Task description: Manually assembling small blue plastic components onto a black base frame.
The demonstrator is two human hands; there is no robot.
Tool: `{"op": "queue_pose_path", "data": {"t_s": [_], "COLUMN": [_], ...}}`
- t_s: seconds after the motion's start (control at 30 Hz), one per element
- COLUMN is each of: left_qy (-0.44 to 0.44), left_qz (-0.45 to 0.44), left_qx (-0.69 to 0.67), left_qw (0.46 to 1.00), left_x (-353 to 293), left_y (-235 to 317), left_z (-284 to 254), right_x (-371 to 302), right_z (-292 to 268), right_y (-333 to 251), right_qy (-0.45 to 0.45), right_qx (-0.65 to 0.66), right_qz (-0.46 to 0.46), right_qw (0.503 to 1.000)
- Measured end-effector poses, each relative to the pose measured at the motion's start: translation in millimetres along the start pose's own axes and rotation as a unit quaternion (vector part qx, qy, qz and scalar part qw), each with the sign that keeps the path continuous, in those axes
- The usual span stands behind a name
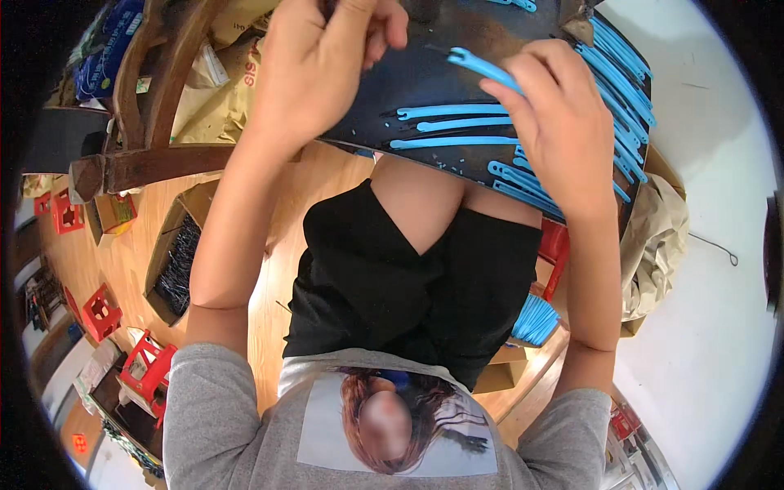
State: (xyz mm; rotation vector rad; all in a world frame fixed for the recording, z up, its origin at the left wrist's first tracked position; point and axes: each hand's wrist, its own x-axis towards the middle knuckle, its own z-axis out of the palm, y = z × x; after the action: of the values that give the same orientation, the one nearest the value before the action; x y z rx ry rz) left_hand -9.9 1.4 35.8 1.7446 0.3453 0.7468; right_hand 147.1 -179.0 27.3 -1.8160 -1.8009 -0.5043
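My right hand (567, 122) grips a light-blue plastic strip (483, 67) between thumb and fingers. The strip's notched end points up and left, above the dark tabletop (412, 69). At the top edge my left hand (314, 69) is closed, its fingers curled; something dark shows by the fingertips, but I cannot make it out. Several similar blue strips (467, 125) lie side by side near the table's front edge, below the right hand. More strips (523, 181) with holed ends lie at the front corner, partly behind my right wrist.
Many blue strips (625, 98) line the table's right side. Brown paper (657, 237) hangs beside it, near the white wall. A wooden chair frame (163, 167) stands left, with a cardboard box of dark pieces (175, 273) below. Red plastic stools (147, 371) stand on the floor; a bundle of blue strips (536, 320) sits low right.
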Motion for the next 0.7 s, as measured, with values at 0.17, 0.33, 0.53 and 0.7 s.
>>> {"op": "queue_pose_path", "data": {"t_s": [0.17,0.33,0.53,0.7], "left_qy": [-0.088,-0.016,0.042,0.036], "left_qz": [0.203,0.175,0.053,0.119], "left_qx": [-0.487,-0.285,-0.042,-0.036], "left_qw": [0.845,0.942,0.997,0.992], "left_x": [24.6,9.8,4.1,13.1], "left_y": [-34.1,-5.9,4.1,1.1], "left_z": [23.6,37.5,28.5,29.6], "right_x": [12.6,7.7,5.8,4.4], "right_z": [1.6,-12.3,4.2,-2.6], "right_y": [1.9,4.7,-7.0,-19.1], "right_qy": [-0.124,-0.216,-0.198,-0.192], "right_qx": [0.038,0.077,0.069,0.056], "right_qz": [-0.066,-0.062,-0.027,0.004], "right_qw": [0.989,0.971,0.977,0.98]}}
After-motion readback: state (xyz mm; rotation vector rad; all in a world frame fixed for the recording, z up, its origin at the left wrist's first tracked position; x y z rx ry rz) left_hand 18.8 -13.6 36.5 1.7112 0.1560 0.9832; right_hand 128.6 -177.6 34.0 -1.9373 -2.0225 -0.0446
